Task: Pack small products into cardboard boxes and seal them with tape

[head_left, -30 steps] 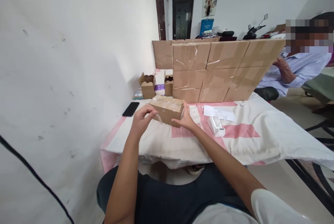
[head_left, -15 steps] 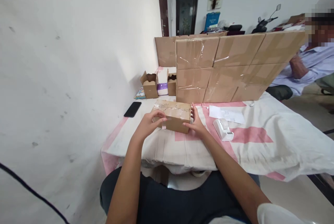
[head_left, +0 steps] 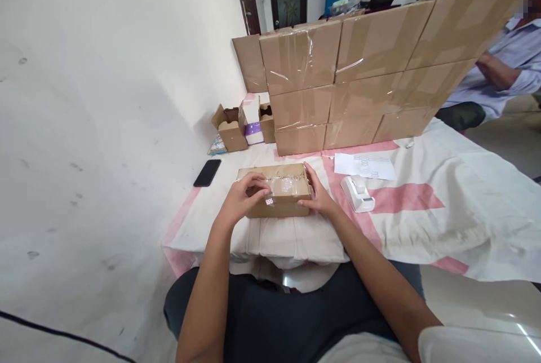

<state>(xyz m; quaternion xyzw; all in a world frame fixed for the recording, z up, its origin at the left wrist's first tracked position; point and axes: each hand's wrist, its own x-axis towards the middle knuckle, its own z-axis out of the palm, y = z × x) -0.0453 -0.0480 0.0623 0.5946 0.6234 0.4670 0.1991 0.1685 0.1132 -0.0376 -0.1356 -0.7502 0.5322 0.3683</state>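
A brown cardboard box lies on the cloth-covered table in front of me, with shiny clear tape across its top. My left hand is at its left front edge, thumb and fingertips pinched together on what looks like a strip of clear tape. Just by those fingertips, a small red-and-white patterned tag shows against the box's front. Around the right end of the box curves my right hand, fingers at the back corner and thumb on the front face. To its right stands a white tape dispenser.
A wall of taped cartons rises behind the box. Small open boxes and a purple-and-white pack stand at the back left. A black phone and a white paper sheet lie on the table. Another person sits beyond, right.
The box has turned slightly, its front now squarer to me, with both hands staying on it. The camera view has tilted downward.
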